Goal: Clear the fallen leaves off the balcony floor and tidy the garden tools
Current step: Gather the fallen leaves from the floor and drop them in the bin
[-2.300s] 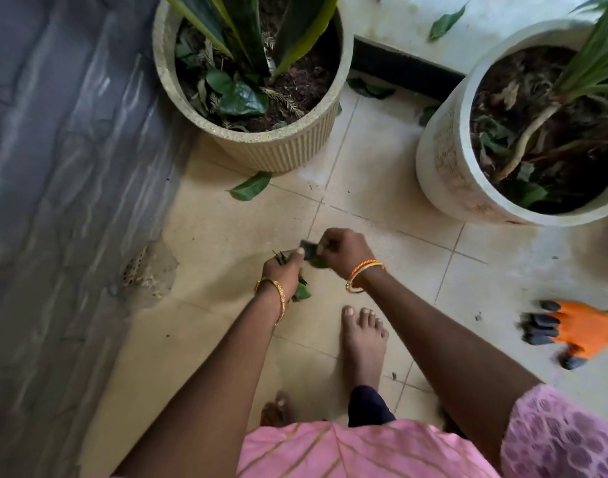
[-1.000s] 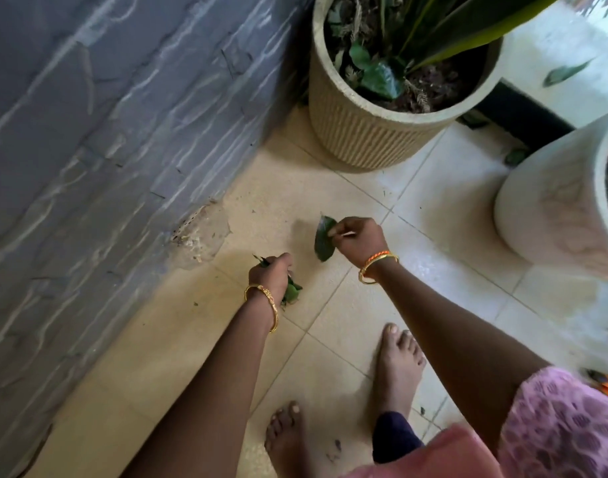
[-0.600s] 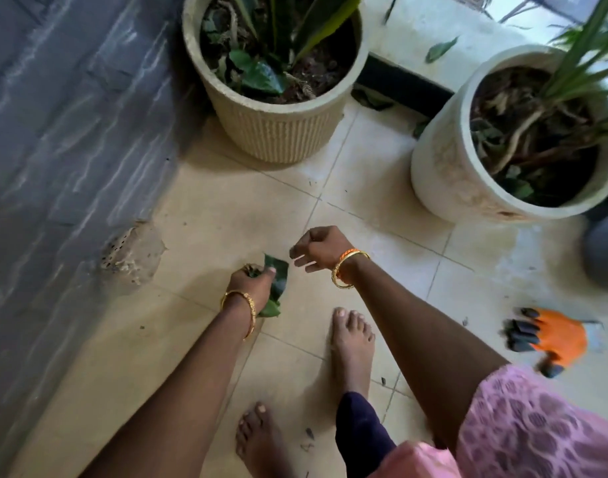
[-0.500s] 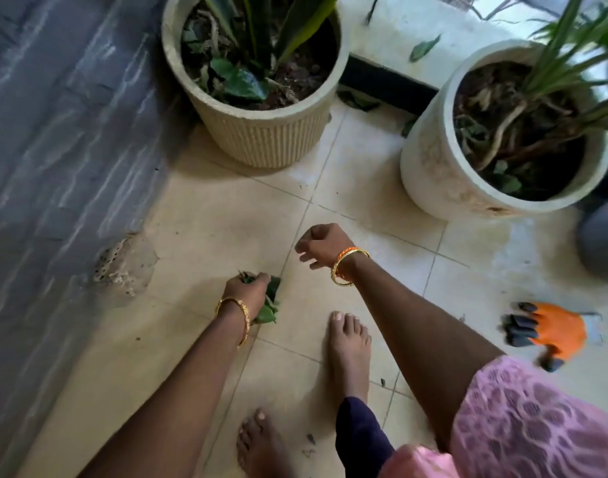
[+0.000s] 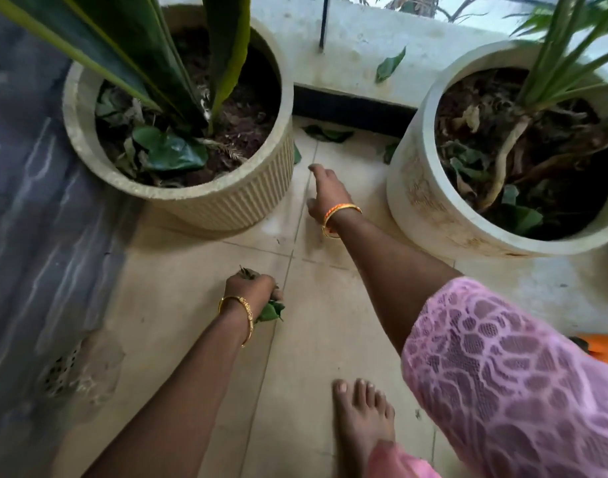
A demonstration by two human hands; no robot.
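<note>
The left hand [image 5: 249,289] was curled tight around a small bunch of green fallen leaves [image 5: 269,311], low over the pale beige tiled balcony floor [image 5: 178,305]. It seemed to work as a little carrying bag, so the other hand was free to pick.

The right hand [image 5: 325,193] held nothing. Its fingers were loose and one pointed forward, stretched into the gap between the ribbed beige round plant pot [image 5: 226,205] and the smooth white round plant pot [image 5: 430,208]. It looked like it was going for the dark green leaf lying on the floor [image 5: 326,134] at the back of that gap, just below the dirty white ledge [image 5: 357,39]. The hand was near that leaf but not touching it.

A smaller leaf [image 5: 389,152] sat right beside the white pot, and a green sliver [image 5: 296,155] peeked out from behind the ribbed pot. One more leaf [image 5: 389,66] lay up on the ledge (not on the floor, but probably worth taking too).

At the right edge showed a bit of an orange thing [image 5: 602,343], too cut off to name. No other garden tool could be seen.

The gap was narrow, so I think the arm had to go straight in between the pots.
</note>
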